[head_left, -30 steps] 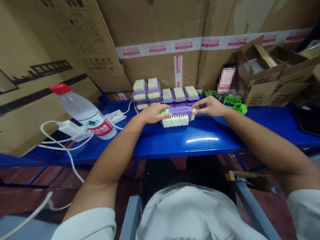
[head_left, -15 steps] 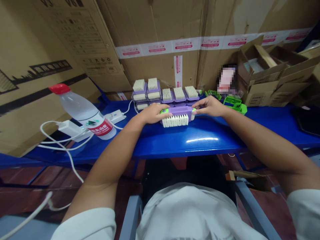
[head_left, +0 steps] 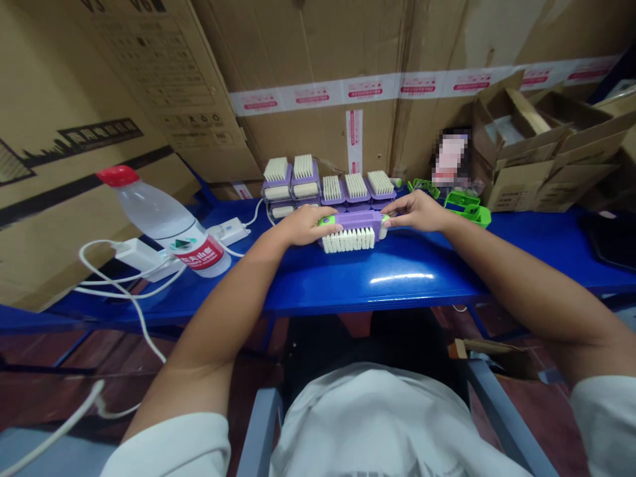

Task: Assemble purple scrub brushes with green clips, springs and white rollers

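A purple brush (head_left: 355, 222) with green ends and white bristles lies crosswise over the blue table, its bristles toward me. My left hand (head_left: 305, 225) is closed around its left end, the thumb along the front. At the other end, my right hand (head_left: 415, 211) grips the brush between thumb and fingers, by a pale end piece. Right behind it stand more purple brush heads (head_left: 356, 187) with white bristles pointing up. Two stacked purple brush units (head_left: 292, 182) are to their left. Green plastic parts (head_left: 467, 208) sit just right of my right hand.
A water bottle with a red cap (head_left: 171, 222) leans at the left, beside white power strips and cables (head_left: 144, 258). Cardboard boxes (head_left: 546, 146) stand at the back right, near a pixelated object (head_left: 452, 158). Tall cardboard (head_left: 318, 46) walls the back of the blue table (head_left: 328, 288).
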`<act>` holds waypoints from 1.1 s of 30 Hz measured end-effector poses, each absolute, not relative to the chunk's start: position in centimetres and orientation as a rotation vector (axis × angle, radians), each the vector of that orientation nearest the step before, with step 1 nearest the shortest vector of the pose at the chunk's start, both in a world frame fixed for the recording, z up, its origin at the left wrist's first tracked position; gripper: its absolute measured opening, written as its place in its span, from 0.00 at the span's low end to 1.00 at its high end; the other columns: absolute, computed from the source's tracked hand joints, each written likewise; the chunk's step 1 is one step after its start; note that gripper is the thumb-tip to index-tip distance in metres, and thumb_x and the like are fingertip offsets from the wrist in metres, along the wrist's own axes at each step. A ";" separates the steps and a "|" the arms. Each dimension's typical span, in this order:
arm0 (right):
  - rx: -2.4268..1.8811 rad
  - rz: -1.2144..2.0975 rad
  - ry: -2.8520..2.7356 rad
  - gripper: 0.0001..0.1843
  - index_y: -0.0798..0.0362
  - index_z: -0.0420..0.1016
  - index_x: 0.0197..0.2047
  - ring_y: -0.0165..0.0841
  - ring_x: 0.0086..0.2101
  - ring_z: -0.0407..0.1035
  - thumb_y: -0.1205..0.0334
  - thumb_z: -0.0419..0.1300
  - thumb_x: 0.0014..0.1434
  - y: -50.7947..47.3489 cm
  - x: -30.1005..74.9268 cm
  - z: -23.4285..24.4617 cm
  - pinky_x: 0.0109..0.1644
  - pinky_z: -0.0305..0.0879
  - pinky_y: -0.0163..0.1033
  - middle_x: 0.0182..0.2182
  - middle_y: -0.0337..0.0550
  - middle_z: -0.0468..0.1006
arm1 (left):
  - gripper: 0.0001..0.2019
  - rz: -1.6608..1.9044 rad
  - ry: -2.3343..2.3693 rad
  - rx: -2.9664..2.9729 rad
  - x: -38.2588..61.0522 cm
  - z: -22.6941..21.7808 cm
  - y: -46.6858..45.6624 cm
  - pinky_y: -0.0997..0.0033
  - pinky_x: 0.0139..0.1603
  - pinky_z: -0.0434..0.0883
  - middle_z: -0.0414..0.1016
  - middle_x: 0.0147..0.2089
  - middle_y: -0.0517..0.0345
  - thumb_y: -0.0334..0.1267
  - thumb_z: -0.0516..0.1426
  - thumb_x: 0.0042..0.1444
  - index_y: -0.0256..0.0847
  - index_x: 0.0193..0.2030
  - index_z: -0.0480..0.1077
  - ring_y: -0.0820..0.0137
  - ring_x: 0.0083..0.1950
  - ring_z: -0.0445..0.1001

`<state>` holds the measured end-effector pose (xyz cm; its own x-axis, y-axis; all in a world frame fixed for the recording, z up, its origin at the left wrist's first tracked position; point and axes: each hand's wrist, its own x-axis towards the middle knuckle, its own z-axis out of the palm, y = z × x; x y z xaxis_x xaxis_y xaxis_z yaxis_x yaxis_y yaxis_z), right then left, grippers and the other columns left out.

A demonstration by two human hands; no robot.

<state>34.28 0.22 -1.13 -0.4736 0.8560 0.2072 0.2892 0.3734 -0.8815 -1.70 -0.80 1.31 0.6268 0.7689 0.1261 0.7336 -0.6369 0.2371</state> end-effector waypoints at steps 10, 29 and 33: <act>-0.999 1.053 -1.971 0.35 0.49 0.97 0.45 0.38 0.37 0.79 0.33 0.89 0.41 0.0 34.2 -1.0 0.48 0.82 0.50 0.37 0.45 0.92 | 0.38 0.326 1.235 2.692 -1.5 1.4 -0.9 0.46 0.75 0.78 0.86 0.72 0.40 0.66 0.56 0.75 0.40 0.77 0.79 0.44 0.72 0.85; -0.973 1.067 -1.971 0.36 0.50 0.97 0.43 0.37 0.36 0.80 0.31 0.89 0.40 -0.1 34.0 -0.8 0.47 0.82 0.49 0.37 0.45 0.92 | 0.40 0.315 1.245 2.688 -1.6 1.5 -0.9 0.44 0.76 0.78 0.86 0.72 0.39 0.67 0.55 0.74 0.38 0.77 0.79 0.42 0.72 0.85; -0.982 1.081 -1.965 0.36 0.49 0.97 0.43 0.37 0.36 0.80 0.31 0.89 0.39 -0.2 34.0 -0.7 0.49 0.82 0.50 0.37 0.45 0.92 | 0.41 0.312 1.242 2.686 -1.7 1.5 -0.8 0.44 0.75 0.78 0.86 0.72 0.37 0.68 0.55 0.74 0.37 0.77 0.79 0.42 0.72 0.85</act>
<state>34.03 -0.15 -0.72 -0.4846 0.8517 0.1993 0.2877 0.3704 -0.8832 -1.67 -0.83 1.50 0.6320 0.7658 0.1188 0.7312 -0.6400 0.2361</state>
